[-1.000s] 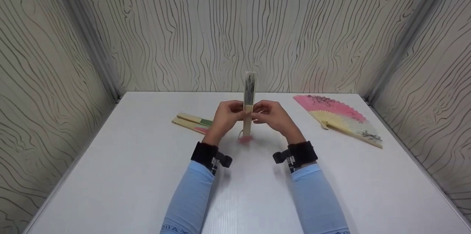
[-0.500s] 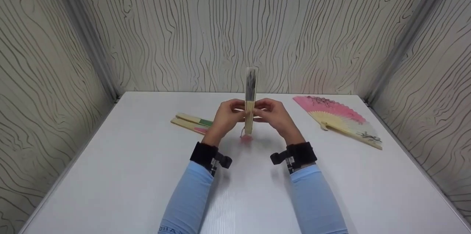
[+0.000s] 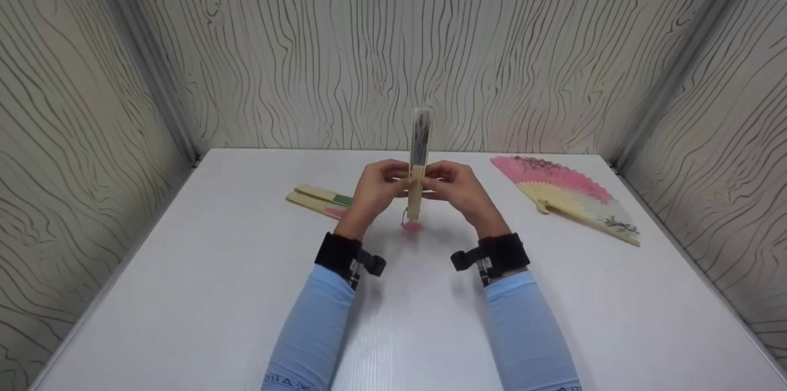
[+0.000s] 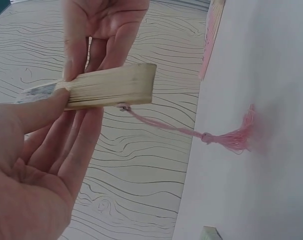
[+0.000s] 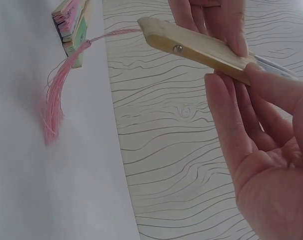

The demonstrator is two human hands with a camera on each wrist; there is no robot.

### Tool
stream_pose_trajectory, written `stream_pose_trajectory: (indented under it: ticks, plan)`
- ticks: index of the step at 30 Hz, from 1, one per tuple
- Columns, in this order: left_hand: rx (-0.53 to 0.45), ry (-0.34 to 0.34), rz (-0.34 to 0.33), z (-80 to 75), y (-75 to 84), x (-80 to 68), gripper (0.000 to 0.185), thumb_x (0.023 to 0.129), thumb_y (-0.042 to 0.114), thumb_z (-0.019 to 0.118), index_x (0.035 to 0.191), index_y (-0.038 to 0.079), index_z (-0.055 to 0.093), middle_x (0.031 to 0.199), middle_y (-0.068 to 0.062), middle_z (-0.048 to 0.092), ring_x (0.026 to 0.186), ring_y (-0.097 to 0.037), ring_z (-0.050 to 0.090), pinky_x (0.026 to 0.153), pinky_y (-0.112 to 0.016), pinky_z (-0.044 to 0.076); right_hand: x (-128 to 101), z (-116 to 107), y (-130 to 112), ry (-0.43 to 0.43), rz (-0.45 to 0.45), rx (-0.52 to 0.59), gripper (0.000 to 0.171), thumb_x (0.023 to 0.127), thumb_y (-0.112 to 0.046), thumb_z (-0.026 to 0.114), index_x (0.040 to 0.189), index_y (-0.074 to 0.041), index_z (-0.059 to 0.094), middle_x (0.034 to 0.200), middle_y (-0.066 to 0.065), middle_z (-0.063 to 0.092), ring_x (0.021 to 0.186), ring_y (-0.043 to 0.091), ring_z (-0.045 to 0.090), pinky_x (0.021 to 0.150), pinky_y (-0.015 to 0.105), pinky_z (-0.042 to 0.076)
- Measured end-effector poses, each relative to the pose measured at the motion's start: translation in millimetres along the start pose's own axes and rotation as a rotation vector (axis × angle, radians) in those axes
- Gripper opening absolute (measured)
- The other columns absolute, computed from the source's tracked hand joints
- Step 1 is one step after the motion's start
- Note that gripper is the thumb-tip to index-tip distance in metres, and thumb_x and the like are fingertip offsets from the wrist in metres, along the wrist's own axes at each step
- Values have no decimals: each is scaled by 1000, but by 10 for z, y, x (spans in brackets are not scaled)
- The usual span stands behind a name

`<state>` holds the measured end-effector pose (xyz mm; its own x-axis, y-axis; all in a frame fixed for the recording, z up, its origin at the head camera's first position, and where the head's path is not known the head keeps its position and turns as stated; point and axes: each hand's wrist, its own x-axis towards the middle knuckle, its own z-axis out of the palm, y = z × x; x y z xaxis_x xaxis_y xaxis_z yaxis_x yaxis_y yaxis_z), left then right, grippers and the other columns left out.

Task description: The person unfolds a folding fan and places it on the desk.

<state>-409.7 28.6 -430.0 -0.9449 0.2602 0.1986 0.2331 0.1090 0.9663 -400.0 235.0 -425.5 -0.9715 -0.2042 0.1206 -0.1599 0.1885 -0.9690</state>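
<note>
Both hands hold a closed bamboo folding fan [image 3: 417, 163] upright above the middle of the white table [image 3: 203, 292]. My left hand [image 3: 375, 191] pinches its lower sticks from the left, thumb on the near face [image 4: 99, 90]. My right hand [image 3: 458, 190] pinches the same part from the right, thumb over the guard stick [image 5: 201, 47]. A pink tassel [image 3: 411, 226] hangs from the pivot end and its tip rests on the table [image 4: 236, 140] [image 5: 54, 107].
Two closed fans [image 3: 320, 201] lie side by side on the table, left of my left hand. An open pink and cream fan [image 3: 565, 197] lies at the right rear. Wood-grain walls enclose the table on three sides.
The hands have lifted the upright fan slightly and drawn a little nearer. The grip is unchanged and the fan stays closed.
</note>
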Motion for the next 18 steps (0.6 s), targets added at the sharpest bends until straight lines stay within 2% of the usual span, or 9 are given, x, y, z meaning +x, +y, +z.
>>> stream_pose_trajectory:
  ticks: [7, 12, 18]
  plan:
    - [-9, 22, 9, 8, -9, -17, 27, 102, 5, 74, 129, 0, 75, 119, -20, 82, 107, -25, 81, 91, -35, 70, 9, 42, -4, 31, -4, 22, 26, 103, -10, 75, 128, 0, 73, 115, 10, 75, 105, 18, 79, 97, 38, 69]
    - [-12, 15, 44, 25, -8, 5, 28, 103, 3, 72, 129, -4, 73, 121, -23, 81, 109, -28, 82, 92, -35, 70, -3, 34, -16, 57, -24, 40, 27, 103, -7, 75, 127, 3, 72, 110, 7, 76, 100, 15, 79, 94, 36, 69]
    - [-38, 6, 38, 22, -22, 24, 24, 105, 0, 68, 128, -6, 73, 119, -24, 81, 105, -24, 82, 94, -39, 70, 4, 42, -11, 58, -41, 48, 27, 101, -5, 75, 126, 6, 71, 106, 4, 76, 97, 12, 79, 92, 34, 70]
